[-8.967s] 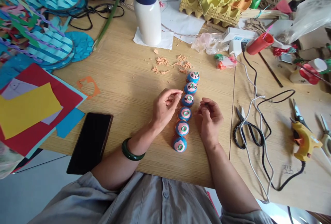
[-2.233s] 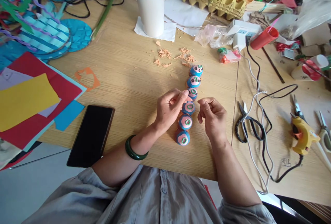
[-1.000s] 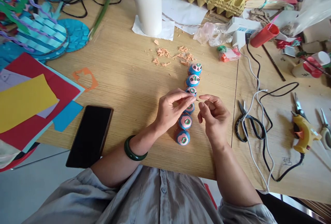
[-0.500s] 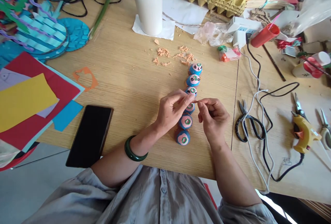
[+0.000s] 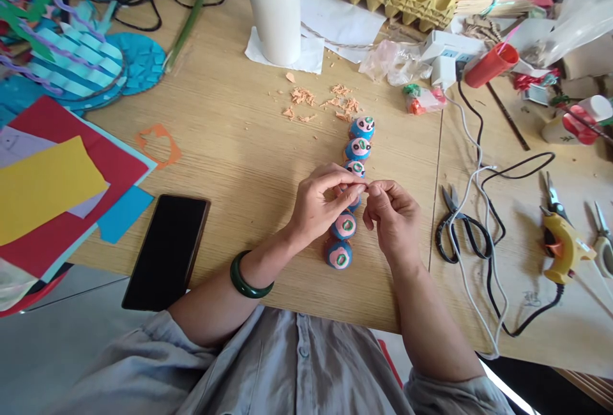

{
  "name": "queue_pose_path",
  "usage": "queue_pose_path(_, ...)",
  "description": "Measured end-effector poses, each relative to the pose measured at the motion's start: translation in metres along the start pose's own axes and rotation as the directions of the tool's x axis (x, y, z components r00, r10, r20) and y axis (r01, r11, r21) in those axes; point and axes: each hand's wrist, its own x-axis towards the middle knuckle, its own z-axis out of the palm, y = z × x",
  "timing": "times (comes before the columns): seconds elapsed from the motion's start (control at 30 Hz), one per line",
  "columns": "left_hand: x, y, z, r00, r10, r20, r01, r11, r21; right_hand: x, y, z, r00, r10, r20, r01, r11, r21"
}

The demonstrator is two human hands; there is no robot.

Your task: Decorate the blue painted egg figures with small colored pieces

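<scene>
A column of several blue balls with pink faces and green rings runs down the table; the top one (image 5: 362, 127) and the bottom one (image 5: 339, 254) show fully. Over the middle of the column, my left hand (image 5: 322, 201) pinches thumb against fingers. My right hand (image 5: 393, 216) meets it at the fingertips, also pinching, just right of the balls. Whatever lies between the fingertips is too small to name. The upper balls carry small dark spots beside the ring; the two lowest show none. One ball is partly covered by my left fingers.
A black phone (image 5: 166, 252) and coloured paper (image 5: 45, 185) lie at left. Orange shavings (image 5: 302, 96) and a white bottle (image 5: 275, 16) are behind. At right are scissors (image 5: 460, 223), cables and a yellow glue gun (image 5: 565, 246).
The fingertips of both hands have come closer together, my right hand shifting slightly left. My left fingers have stretched a little further right. The balls have stayed in place.
</scene>
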Motion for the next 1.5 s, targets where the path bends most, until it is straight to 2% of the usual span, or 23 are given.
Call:
queue_pose_path(0.23, -0.0004, 0.0022, 0.0000, 0.993, -0.040, -0.110, 0.039, 0.999, -0.015, -0.0015, -0.0004, 0.0016, 0.995, -0.058, -0.075, 0.053, 0.996, -0.071)
queue_pose_path(0.53, -0.0007, 0.0019, -0.0011, 0.999, 0.025, -0.042, -0.021, 0.996, 0.087, -0.0030, -0.0016, 0.0021, 0.989, -0.107, -0.101, 0.090, 0.984, -0.155)
queue_pose_path(0.77, -0.0017, 0.0010, -0.0003, 0.993, 0.100, -0.055, -0.090, 0.983, 0.163, -0.0026, -0.0017, 0.0022, 0.985, -0.146, -0.087, 0.130, 0.978, -0.163)
queue_pose_path(0.93, -0.0012, 0.0007, -0.0010, 0.984, 0.170, -0.044, -0.157, 0.963, 0.217, -0.0024, -0.0011, 0.0030, 0.988, -0.121, -0.095, 0.103, 0.978, -0.181)
queue_pose_path(1.17, -0.0018, 0.0015, -0.0031, 0.960, 0.281, 0.009, -0.265, 0.893, 0.364, 0.0003, 0.0023, 0.0005, 0.998, -0.024, -0.057, 0.021, 0.999, -0.044)
queue_pose_path(1.27, -0.0016, 0.0023, -0.0032, 0.965, 0.261, 0.008, -0.247, 0.899, 0.361, 0.0009, 0.0023, 0.0001, 0.999, -0.004, -0.038, 0.002, 0.999, -0.053)
queue_pose_path(1.5, -0.0002, 0.0030, -0.0015, 0.992, 0.085, -0.090, -0.066, 0.979, 0.195, 0.0026, 0.0008, 0.0005, 0.997, -0.001, -0.079, -0.001, 1.000, -0.019)
